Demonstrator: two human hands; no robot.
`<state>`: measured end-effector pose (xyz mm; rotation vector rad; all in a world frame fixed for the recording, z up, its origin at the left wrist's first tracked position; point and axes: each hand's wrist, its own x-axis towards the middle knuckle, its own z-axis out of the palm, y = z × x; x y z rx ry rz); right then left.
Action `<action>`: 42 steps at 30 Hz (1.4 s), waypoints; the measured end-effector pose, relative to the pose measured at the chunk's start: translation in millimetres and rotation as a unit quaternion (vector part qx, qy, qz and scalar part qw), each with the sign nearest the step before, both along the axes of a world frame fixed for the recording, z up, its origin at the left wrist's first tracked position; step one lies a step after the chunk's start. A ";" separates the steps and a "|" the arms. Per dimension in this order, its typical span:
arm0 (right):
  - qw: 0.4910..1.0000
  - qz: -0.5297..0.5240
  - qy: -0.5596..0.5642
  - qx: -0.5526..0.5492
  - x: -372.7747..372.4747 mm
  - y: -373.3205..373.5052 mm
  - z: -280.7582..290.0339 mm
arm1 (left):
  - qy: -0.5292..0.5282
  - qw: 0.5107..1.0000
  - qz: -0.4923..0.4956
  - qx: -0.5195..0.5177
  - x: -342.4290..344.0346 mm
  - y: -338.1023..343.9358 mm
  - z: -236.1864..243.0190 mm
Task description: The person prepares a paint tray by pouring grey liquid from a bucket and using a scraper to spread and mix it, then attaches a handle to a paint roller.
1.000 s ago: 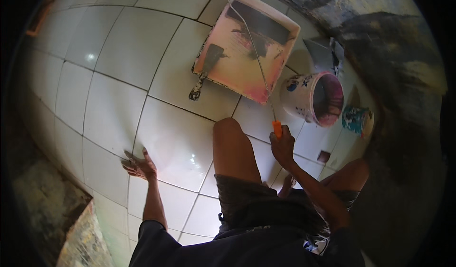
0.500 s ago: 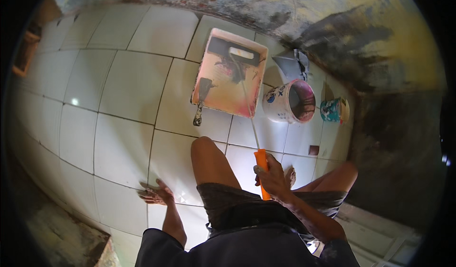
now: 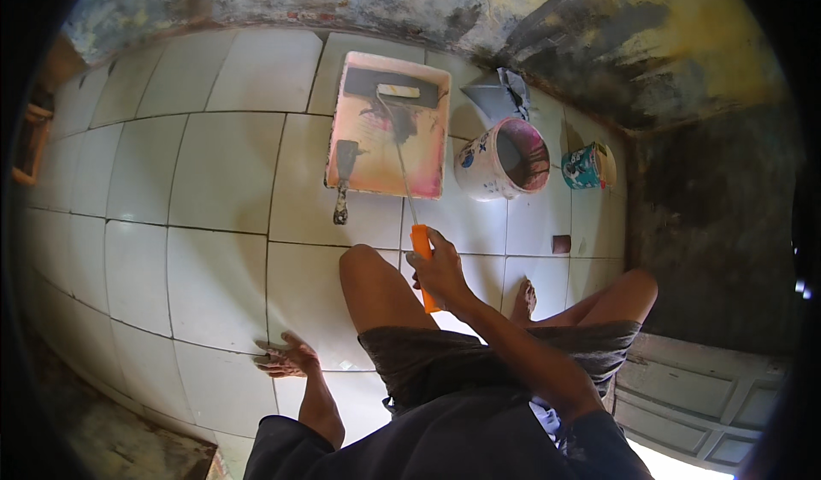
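Observation:
My right hand (image 3: 440, 268) grips the orange handle (image 3: 422, 245) of a paint roller. Its thin metal rod runs up to the roller head (image 3: 399, 91), which lies at the far end of a pink-stained paint tray (image 3: 386, 125) on the white tiled floor. A paintbrush (image 3: 343, 181) rests over the tray's near left edge. My left hand (image 3: 286, 360) is pressed flat on a floor tile beside my left thigh, fingers spread, holding nothing. I am sitting on the floor with knees bent.
A white bucket (image 3: 500, 159) with pink paint inside stands right of the tray, and a small teal can (image 3: 588, 165) beyond it. A grey bag (image 3: 500, 95) lies against the peeling wall (image 3: 599, 44). A dark small block (image 3: 561, 244) sits on the tiles.
The view has tilted up toward the wall. My right hand now holds the roller handle lower and nearer my knee, with the roller head at the tray's far end. My left hand stays planted.

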<state>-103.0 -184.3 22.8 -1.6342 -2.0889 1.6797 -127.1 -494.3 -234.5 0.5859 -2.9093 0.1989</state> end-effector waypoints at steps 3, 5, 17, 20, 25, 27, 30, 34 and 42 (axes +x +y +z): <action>0.999 0.003 0.011 -0.030 -6.1 -9.1 18.1 | 0.016 1.000 0.000 -0.013 0.1 -9.7 -9.6; 0.999 0.005 0.004 -0.052 -2.3 -17.0 32.5 | 0.075 0.996 -0.046 -0.012 2.9 -13.0 -13.2; 0.999 0.040 -0.013 -0.029 32.2 -38.9 46.0 | 0.083 0.995 -0.049 -0.020 7.8 -18.5 -12.2; 0.999 0.009 0.005 -0.049 13.1 -26.1 30.8 | 0.085 0.994 -0.066 -0.018 8.1 -13.9 -16.0; 0.998 0.015 -0.013 -0.067 40.4 -23.6 42.0 | 0.062 0.997 -0.039 -0.008 3.7 -12.3 -8.6; 0.994 0.022 -0.039 -0.098 64.7 -24.3 59.5 | 0.103 0.993 -0.057 -0.003 2.5 -15.6 -9.8; 0.990 0.014 -0.068 -0.121 75.0 -22.4 75.0 | 0.108 0.991 -0.085 -0.001 7.4 -18.7 -12.6; 0.995 -0.003 -0.039 -0.092 68.5 -13.5 61.8 | 0.114 0.984 -0.135 0.010 12.3 -17.7 -17.4; 0.924 -0.077 0.147 -0.345 80.3 16.5 104.5 | 0.096 0.991 -0.092 0.022 13.1 -20.2 -12.5</action>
